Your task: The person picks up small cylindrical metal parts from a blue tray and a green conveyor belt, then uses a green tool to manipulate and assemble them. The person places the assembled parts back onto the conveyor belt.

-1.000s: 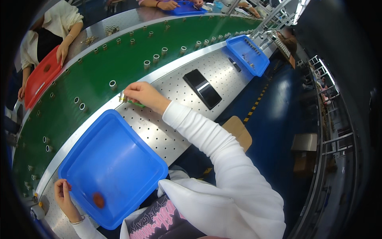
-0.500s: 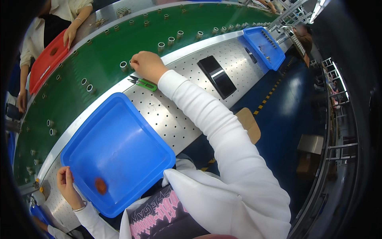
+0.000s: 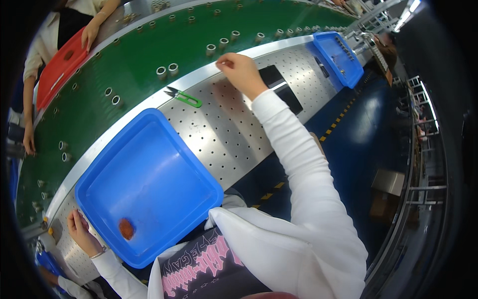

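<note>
- the right hand (image 3: 242, 72) reaches out over the perforated steel table (image 3: 224, 129), fingers pinched together at the edge of the green conveyor belt (image 3: 139, 45); whether it holds anything cannot be told
- the green-handled snips (image 3: 184, 96) lie flat on the table, well to the left of that hand, untouched
- the left hand (image 3: 82, 233) rests at the lower left corner of the blue tray (image 3: 149, 174), fingers curled at its rim
- a small orange-brown piece (image 3: 126, 228) sits inside the tray near that hand
- metal rings (image 3: 167, 70) ride the belt
</note>
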`<act>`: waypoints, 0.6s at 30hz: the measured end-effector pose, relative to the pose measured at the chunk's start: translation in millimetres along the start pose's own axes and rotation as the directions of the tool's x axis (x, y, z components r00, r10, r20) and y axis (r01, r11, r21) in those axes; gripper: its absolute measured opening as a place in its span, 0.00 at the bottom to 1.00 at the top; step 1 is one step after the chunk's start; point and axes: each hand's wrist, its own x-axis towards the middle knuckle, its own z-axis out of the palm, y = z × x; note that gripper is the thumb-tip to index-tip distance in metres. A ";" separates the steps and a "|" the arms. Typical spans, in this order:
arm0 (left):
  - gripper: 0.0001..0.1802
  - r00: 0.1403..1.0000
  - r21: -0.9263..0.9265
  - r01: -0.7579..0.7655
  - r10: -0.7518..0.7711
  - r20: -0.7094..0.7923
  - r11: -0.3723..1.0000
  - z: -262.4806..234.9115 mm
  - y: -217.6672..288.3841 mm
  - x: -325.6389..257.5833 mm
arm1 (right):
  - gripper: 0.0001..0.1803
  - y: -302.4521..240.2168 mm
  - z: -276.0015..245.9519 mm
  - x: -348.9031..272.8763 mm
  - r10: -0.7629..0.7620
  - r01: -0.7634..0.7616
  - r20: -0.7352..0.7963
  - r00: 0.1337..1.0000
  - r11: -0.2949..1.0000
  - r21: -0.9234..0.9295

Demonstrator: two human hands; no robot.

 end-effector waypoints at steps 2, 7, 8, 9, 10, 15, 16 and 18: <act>0.10 0.999 -0.047 0.040 -0.041 -0.004 0.998 -5.5 -6.9 0.9 | 0.08 10.0 -3.3 -0.3 0.040 -0.039 0.033 0.999 0.999 -0.013; 0.10 0.995 -0.221 0.100 -0.104 -0.008 0.970 -13.6 -28.7 5.0 | 0.08 25.5 8.8 10.2 0.015 -0.015 0.060 0.998 1.000 -0.005; 0.10 0.994 -0.257 0.100 -0.108 -0.017 0.961 -13.5 -29.2 4.3 | 0.08 24.6 12.1 12.0 0.010 -0.011 0.068 0.998 1.000 0.010; 0.10 0.994 -0.255 0.099 -0.106 -0.015 0.962 -12.8 -30.8 4.6 | 0.08 21.8 12.3 17.7 0.016 -0.017 0.071 0.997 1.000 0.021; 0.10 0.995 -0.252 0.097 -0.104 -0.012 0.963 -13.2 -32.3 4.6 | 0.07 22.6 16.8 21.4 -0.023 0.022 0.060 0.998 1.000 0.022; 0.10 0.992 -0.243 0.112 -0.121 -0.025 0.964 -11.2 -29.6 -0.8 | 0.06 31.6 9.8 55.8 -0.098 0.085 -0.106 0.990 0.990 -0.113; 0.10 0.993 -0.227 0.111 -0.119 -0.020 0.968 -9.8 -28.9 -0.8 | 0.06 33.7 6.2 59.0 -0.098 0.084 -0.100 0.990 0.987 -0.136; 0.10 0.993 -0.211 0.109 -0.115 -0.015 0.971 -5.8 -29.0 -2.1 | 0.07 28.5 5.2 62.6 -0.105 0.099 -0.042 0.994 0.986 -0.137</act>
